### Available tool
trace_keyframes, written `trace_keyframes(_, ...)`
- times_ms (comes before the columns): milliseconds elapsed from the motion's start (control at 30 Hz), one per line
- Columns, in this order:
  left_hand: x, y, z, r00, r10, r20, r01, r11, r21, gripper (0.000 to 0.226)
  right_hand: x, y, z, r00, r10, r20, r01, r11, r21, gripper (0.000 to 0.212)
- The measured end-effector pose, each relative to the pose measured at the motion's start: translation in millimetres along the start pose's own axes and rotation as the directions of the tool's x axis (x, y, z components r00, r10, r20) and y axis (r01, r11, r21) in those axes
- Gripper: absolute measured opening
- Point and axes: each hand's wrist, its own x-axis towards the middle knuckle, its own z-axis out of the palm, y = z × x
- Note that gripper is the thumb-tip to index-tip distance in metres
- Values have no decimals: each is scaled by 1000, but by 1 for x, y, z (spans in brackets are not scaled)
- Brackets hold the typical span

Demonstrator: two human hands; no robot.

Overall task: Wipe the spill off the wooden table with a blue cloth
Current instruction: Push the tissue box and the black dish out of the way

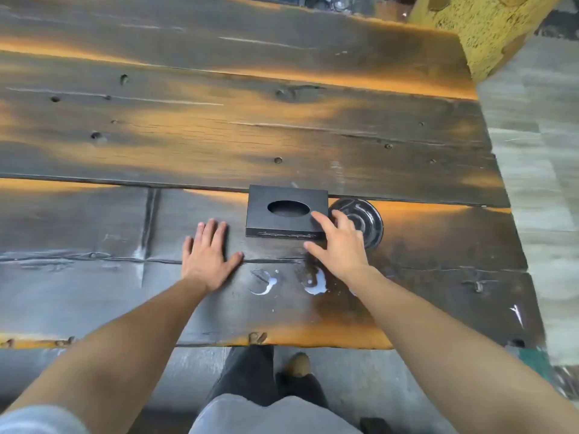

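Observation:
A dark, scorched wooden table [219, 136] fills the view. Two small shiny puddles of the spill [313, 281] lie near its front edge, between my arms. My left hand [206, 255] rests flat on the wood, fingers spread, left of the puddles and holding nothing. Fingers apart, my right hand [336, 245] reaches over the front right corner of a flat black tissue box [286, 211] with an oval opening, its fingertips touching the box. No blue cloth is in view.
A round dark ashtray-like dish [365, 220] sits right of the box, partly behind my right hand. A yellow textured pillar [479, 29] stands at the far right corner. The table's right edge borders a grey floor [539, 170]. My legs and a shoe show below the front edge.

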Motion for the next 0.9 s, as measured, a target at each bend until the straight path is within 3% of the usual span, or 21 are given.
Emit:
trace_keyframes(133, 23, -10, 3, 999, 1, 50, -7, 995, 103, 86, 25, -14, 7, 999, 42, 11, -43, 999, 25, 72)
trace_keyframes(300, 22, -11, 16, 1000, 20, -16, -18, 992, 127, 83, 35, -14, 24, 996, 84, -1, -84, 991, 103, 62)
trace_keyframes(900, 26, -15, 21, 1000, 20, -15, -17, 988, 154, 82, 104, -22, -1, 996, 6, -93, 7, 990, 139, 54)
